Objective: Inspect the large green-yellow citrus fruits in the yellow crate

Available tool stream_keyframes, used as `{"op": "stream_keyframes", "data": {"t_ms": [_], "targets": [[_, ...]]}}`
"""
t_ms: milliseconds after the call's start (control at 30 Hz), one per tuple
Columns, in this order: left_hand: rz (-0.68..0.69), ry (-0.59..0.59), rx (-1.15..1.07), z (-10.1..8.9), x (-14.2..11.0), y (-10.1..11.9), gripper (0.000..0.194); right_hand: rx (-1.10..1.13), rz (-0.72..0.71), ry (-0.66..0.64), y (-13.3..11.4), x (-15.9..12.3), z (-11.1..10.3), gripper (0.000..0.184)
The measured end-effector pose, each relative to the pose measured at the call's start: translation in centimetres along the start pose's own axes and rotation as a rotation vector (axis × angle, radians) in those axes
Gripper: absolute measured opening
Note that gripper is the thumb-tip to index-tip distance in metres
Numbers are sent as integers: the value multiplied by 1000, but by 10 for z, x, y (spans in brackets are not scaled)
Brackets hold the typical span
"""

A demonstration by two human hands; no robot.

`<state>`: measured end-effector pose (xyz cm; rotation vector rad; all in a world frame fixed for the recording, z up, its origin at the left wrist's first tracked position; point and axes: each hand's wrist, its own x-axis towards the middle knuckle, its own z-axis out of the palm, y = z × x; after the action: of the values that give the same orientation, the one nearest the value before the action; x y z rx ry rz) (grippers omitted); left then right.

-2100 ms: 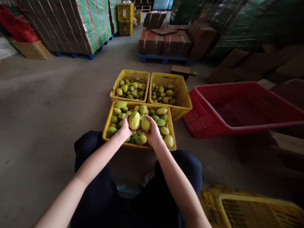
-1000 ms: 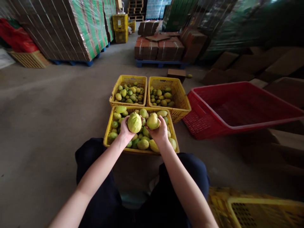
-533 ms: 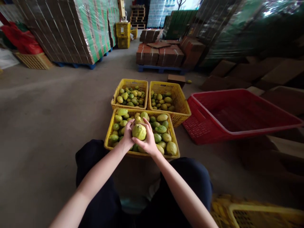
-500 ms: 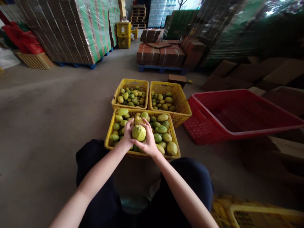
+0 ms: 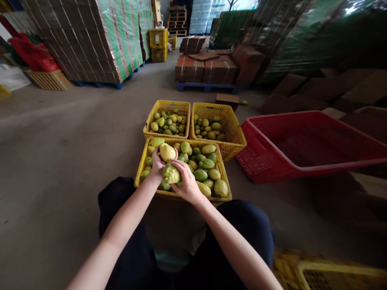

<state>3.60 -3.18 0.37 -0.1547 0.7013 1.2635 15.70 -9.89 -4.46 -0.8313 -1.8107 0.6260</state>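
Over the front yellow crate (image 5: 227, 187), my left hand (image 5: 157, 166) is closed round a pale yellow citron-like fruit (image 5: 167, 152). My right hand (image 5: 186, 181), close beside it, grips a lumpy yellow-green citron (image 5: 171, 173) nearer to me. The two fruits are close together, one behind the other, and some fingers are hidden behind them. Below, the crate is filled with green and yellow citrons (image 5: 207, 163) of mixed size, some ridged and some smooth.
Two more yellow crates, left (image 5: 146, 128) and right (image 5: 237, 133), hold similar fruit behind the front one. A large red crate (image 5: 266, 159) stands at right. Another yellow crate (image 5: 341, 268) is at bottom right. Flattened cartons (image 5: 190, 68) lie on a blue pallet (image 5: 208, 87) ahead.
My hands have moved slightly left and apart. The yellow fruit has shifted up and left in my left hand, and the greener one has tilted and moved left in my right hand.
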Motion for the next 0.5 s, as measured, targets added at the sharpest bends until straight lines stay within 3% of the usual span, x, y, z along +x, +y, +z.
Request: {"op": "stream_keyframes", "data": {"t_ms": [167,300,500], "targets": [[228,9,29,10,-2,17,35,-55,103,227,2,6,-15,57],[486,-166,328,8,-3,12,39,-133,127,372,14,10,-19,62],[824,-411,788,-10,-2,-3,46,-87,136,346,20,12,-16,62]]}}
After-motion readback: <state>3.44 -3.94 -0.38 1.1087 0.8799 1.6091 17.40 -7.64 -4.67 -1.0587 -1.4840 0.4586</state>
